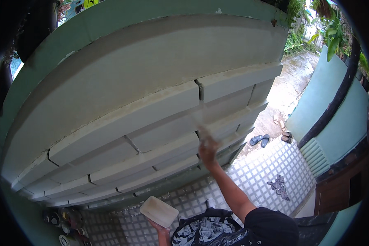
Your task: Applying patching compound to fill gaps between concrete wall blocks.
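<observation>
My right hand (pixel 209 149) is closed round a motion-blurred tool (pixel 202 130), perhaps a brush, held against or just in front of a pale wall (pixel 123 61) with raised brick-like blocks (pixel 151 108) and narrow dark grooves between them. The tool's tip is too smeared to make out. My left hand (pixel 157 225) holds a pale, shallow rectangular container (pixel 159 211) low in front of the wall, above the tiled floor (pixel 254 176).
Slippers (pixel 259 140), more footwear (pixel 286 137) and a crumpled cloth (pixel 279 186) lie to the right, by a concrete path (pixel 295 78). A mint-green wall (pixel 315 98), dark pipe (pixel 336 110) and brown door (pixel 338 192) line the right side. Round containers (pixel 65 219) stand at lower left.
</observation>
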Demonstrator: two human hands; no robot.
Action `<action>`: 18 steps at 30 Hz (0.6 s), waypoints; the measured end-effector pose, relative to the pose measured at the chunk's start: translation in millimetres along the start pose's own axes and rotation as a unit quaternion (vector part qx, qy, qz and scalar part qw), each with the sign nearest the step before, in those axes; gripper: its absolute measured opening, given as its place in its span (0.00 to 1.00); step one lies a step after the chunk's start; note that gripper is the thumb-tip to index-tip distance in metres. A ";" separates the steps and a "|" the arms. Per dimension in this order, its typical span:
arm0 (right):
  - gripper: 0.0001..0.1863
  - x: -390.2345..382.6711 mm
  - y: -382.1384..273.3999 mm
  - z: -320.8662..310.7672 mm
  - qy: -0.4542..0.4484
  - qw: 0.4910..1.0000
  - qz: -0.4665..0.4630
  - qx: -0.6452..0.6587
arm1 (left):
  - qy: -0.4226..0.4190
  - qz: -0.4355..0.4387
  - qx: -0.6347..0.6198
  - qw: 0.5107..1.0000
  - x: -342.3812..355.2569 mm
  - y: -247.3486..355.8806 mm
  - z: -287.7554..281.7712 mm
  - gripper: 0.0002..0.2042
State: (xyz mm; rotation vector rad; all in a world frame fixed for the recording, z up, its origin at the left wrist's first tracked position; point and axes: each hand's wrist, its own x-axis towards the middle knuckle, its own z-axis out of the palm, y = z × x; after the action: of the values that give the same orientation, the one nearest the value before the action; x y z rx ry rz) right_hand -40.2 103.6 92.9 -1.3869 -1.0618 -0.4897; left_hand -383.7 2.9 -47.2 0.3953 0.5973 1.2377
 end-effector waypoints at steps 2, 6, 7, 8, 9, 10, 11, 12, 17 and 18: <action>0.13 5.5 32.9 -12.8 0.113 0.989 0.058 -0.082 | 0.005 0.005 0.001 1.000 -3.8 -0.3 -7.0 0.31; 0.08 45.9 60.2 -23.9 0.180 0.970 0.094 -0.134 | 0.015 0.004 0.000 1.000 -7.7 -0.1 -13.3 0.31; 0.08 42.2 56.7 -20.6 0.179 0.970 0.094 -0.135 | 0.017 0.004 -0.001 1.000 -9.4 -2.3 -14.7 0.31; 0.08 35.1 49.3 -13.5 0.147 0.975 0.081 -0.144 | 0.016 0.001 0.000 1.000 -6.9 -2.2 -14.8 0.31; 0.09 27.9 42.6 -6.0 0.112 0.980 0.068 -0.150 | 0.017 0.002 0.000 1.000 -7.5 -4.6 -15.1 0.31; 0.09 20.6 35.9 -3.3 0.112 0.980 0.068 -0.150 | 0.019 0.002 -0.001 1.000 -9.9 -5.2 -21.3 0.31; 0.09 12.2 27.2 -2.8 0.063 0.994 0.060 -0.060 | 0.021 0.003 -0.001 1.000 -8.4 -3.8 -21.6 0.31; 0.10 8.4 23.5 -3.4 0.013 0.998 0.051 0.031 | 0.022 0.004 -0.001 1.000 -9.5 -3.8 -23.8 0.31; 0.10 34.1 52.6 -23.2 0.101 0.993 0.056 0.019 | 0.025 0.003 0.002 1.000 -13.3 -5.9 -30.1 0.31; 0.11 51.2 61.6 -30.9 0.134 0.985 0.098 -0.055 | 0.026 0.004 0.002 1.000 -13.6 -6.3 -30.2 0.31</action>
State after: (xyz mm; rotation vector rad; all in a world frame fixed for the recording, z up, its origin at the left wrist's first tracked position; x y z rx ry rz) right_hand 44.6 100.9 106.1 -1.4581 -0.6815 -0.5769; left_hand -400.4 -13.0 -71.7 0.3696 0.6428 1.2585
